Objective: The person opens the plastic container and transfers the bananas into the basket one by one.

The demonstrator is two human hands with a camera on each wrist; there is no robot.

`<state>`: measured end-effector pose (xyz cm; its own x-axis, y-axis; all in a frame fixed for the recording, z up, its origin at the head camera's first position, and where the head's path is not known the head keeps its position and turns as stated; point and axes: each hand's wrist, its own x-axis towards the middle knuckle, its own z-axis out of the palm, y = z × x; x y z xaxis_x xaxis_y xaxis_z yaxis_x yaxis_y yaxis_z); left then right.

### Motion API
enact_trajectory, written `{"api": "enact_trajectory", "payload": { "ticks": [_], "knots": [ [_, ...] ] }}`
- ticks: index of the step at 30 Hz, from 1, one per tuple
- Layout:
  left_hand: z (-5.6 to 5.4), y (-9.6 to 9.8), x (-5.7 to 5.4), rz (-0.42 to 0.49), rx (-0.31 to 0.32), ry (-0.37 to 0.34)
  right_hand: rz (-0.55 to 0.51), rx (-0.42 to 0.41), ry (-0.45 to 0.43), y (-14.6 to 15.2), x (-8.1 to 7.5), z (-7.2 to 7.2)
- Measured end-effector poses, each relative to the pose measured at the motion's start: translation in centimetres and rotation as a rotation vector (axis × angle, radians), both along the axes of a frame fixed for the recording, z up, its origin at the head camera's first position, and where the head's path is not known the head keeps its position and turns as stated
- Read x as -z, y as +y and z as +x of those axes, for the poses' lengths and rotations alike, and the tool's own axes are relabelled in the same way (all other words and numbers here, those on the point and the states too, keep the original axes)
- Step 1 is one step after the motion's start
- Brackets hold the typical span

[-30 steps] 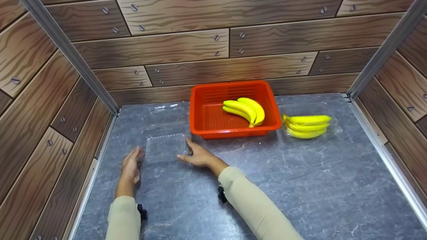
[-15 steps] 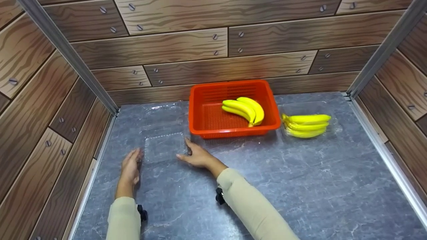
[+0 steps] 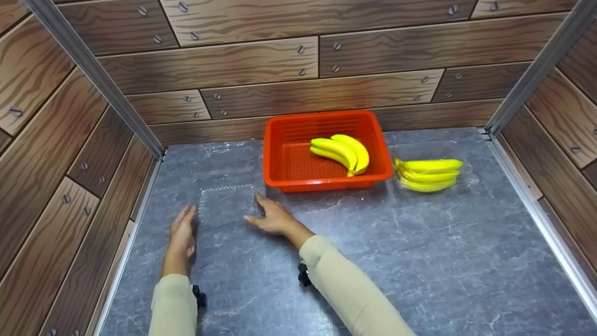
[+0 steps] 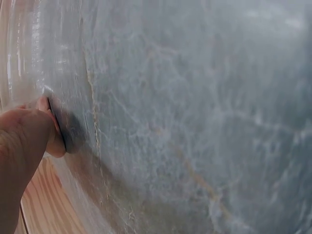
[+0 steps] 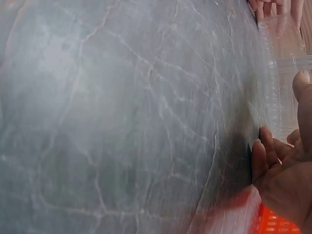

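A clear plastic clamshell box lies unfolded left of the basket in the head view, its near tray (image 3: 227, 205) toward me and its lid (image 3: 226, 158) behind. Beside the tray's left edge is my left hand (image 3: 181, 235), fingers extended. My right hand (image 3: 275, 217) is at the opposite edge, thumb spread from the fingers. Neither hand grips the box; whether the fingertips touch it is hard to tell. The right wrist view catches the clear plastic (image 5: 285, 66) past my right thumb, with left fingers beyond. In the left wrist view only part of my left hand (image 4: 24, 141) shows.
An orange-red basket (image 3: 326, 185) holding yellow bananas (image 3: 343, 153) stands at the back middle. To its right, another clear box (image 3: 468, 179) contains a bunch of bananas (image 3: 431, 175). Wood-patterned walls with metal rails border the grey marbled table (image 3: 419, 261).
My right hand and the box's near tray have shifted slightly left. My left hand stays almost where it was. The head view has tilted a little.
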<state>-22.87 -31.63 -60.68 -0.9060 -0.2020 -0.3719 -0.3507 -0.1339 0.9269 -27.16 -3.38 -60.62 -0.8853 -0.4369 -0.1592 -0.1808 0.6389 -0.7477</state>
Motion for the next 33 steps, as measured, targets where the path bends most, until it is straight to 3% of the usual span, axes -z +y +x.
{"api": "enact_trajectory", "payload": {
  "ticks": [6, 19, 27, 33],
  "knots": [
    [-0.09, 0.09, 0.24, -0.003, -0.017, 0.013, 0.060, -0.008, 0.038, -0.34, 0.05, 0.03],
    [0.24, -0.01, 0.34, 0.060, -0.009, 0.029, 0.034, 0.020, 0.013, -0.52, -0.05, -0.23],
    [0.14, 0.12, 0.48, 0.014, -0.019, 0.026, 0.017, 0.032, 0.005, -0.37, 0.05, -0.22],
    [0.03, 0.31, 0.55, 0.003, -0.024, 0.064, 0.006, 0.022, 0.004, -0.16, -0.01, -0.25]
  ]
}}
